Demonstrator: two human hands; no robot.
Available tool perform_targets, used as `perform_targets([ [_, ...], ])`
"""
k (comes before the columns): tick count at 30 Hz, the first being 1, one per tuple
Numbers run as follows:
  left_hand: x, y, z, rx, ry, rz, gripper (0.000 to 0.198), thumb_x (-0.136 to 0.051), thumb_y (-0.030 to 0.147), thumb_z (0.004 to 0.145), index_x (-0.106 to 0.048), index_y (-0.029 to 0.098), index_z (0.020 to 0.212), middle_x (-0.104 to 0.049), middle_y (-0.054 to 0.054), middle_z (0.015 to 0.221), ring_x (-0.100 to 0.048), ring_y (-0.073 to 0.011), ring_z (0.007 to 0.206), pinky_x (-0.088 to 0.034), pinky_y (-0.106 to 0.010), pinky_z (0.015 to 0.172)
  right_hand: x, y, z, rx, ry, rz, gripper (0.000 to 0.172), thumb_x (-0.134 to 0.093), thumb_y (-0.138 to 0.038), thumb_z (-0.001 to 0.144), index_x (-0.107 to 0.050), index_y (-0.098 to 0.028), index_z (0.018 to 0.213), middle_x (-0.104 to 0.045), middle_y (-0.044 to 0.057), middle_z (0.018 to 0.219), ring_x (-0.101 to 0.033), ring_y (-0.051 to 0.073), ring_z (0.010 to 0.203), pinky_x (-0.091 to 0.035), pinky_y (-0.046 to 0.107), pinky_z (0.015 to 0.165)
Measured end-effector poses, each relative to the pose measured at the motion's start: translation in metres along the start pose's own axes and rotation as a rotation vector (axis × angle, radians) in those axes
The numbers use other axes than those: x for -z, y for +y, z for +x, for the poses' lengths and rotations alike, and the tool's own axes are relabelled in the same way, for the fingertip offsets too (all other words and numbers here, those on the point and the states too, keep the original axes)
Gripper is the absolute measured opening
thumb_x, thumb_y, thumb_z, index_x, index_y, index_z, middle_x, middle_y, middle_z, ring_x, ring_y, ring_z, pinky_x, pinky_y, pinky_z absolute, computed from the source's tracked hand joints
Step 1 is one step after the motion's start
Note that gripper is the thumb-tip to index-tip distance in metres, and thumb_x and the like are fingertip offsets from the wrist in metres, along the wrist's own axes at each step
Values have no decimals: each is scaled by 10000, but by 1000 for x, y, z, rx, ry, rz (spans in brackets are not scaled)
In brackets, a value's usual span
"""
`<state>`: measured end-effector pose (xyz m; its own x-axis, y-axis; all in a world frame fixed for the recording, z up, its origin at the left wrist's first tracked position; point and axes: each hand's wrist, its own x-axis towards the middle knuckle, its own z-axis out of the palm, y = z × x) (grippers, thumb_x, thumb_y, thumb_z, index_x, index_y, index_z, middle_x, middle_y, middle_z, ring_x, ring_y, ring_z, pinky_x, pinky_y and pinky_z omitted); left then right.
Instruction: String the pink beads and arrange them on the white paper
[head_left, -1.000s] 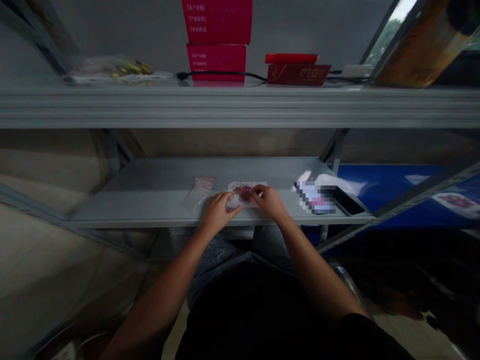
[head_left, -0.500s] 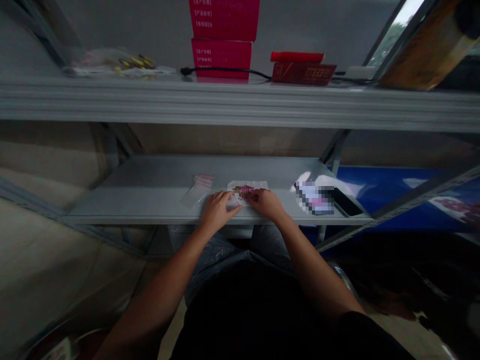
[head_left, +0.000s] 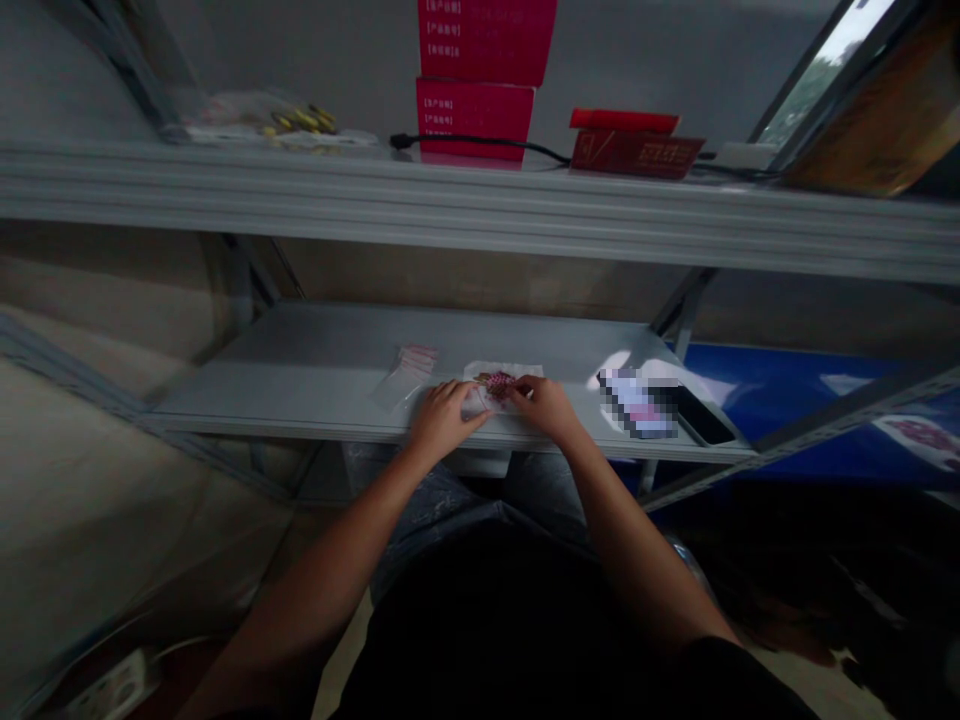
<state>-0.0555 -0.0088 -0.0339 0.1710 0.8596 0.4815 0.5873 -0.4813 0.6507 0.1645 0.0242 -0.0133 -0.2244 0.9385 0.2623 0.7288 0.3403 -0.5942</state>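
Note:
My left hand [head_left: 442, 420] rests at the left edge of a white sheet or plastic bag [head_left: 530, 371], thumb and fingers apart and lying flat. On the sheet lies a small cluster of pink and gold-brown pieces [head_left: 495, 384], too small to name. My right hand [head_left: 547, 405] is at the right side of the cluster with its fingertips pinched together; what is between them is hidden. Left of my left hand is a clear zip bag [head_left: 409, 374] with reddish stripes along its top.
Two phones, one blurred out [head_left: 636, 405] and one dark [head_left: 703, 415], lie at the right of the grey shelf [head_left: 322, 350]. An upper shelf [head_left: 300, 195] crosses in front, carrying pink boxes [head_left: 480, 115], a black cable [head_left: 465, 140] and a dark red box [head_left: 636, 152].
The whole view has shifted and tilted slightly. My left hand stays at the sheet's edge, and my right hand still pinches beside the cluster with a small change in finger pose.

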Motion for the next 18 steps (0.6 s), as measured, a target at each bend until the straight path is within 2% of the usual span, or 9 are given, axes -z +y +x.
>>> perform_targets([
  [3,-1,-2,0,1,2,-4,372,-851,366,788,-719,268,1122,-712,-97,1087,-634,-337,1085,-451,-480,1029,-4,2,-5,12,-64,-84,215,-664,-357,936,-787,-183,905,-783,85,828,-681,197,710,-434,284,650],
  [6,-3,-3,0,-26,8,23,395,-847,368,794,-708,268,1150,-718,-90,1093,-639,-327,1084,-464,-467,1017,-8,0,-7,16,-66,-132,217,-670,-367,938,-782,-188,888,-782,91,846,-684,204,743,-435,286,664],
  [14,-3,-3,-1,-89,-57,325,429,-780,406,878,-640,211,1233,-717,-93,1159,-657,-295,1091,-515,-438,972,-8,2,-10,89,-83,-82,157,-650,-258,912,-791,-188,921,-784,84,868,-677,199,757,-438,283,695],
  [16,-3,-3,0,-100,-54,340,427,-779,410,881,-637,212,1232,-719,-88,1158,-660,-290,1091,-522,-433,966,-7,5,-10,102,-53,-15,167,-640,-269,910,-786,-190,927,-779,77,855,-671,194,739,-444,287,698],
  [18,-3,-3,0,-105,-53,350,418,-775,416,885,-639,215,1225,-721,-87,1147,-665,-290,1085,-526,-435,960,-6,9,-8,72,33,76,200,-625,-314,919,-774,-182,928,-773,79,845,-671,197,735,-449,292,694],
])
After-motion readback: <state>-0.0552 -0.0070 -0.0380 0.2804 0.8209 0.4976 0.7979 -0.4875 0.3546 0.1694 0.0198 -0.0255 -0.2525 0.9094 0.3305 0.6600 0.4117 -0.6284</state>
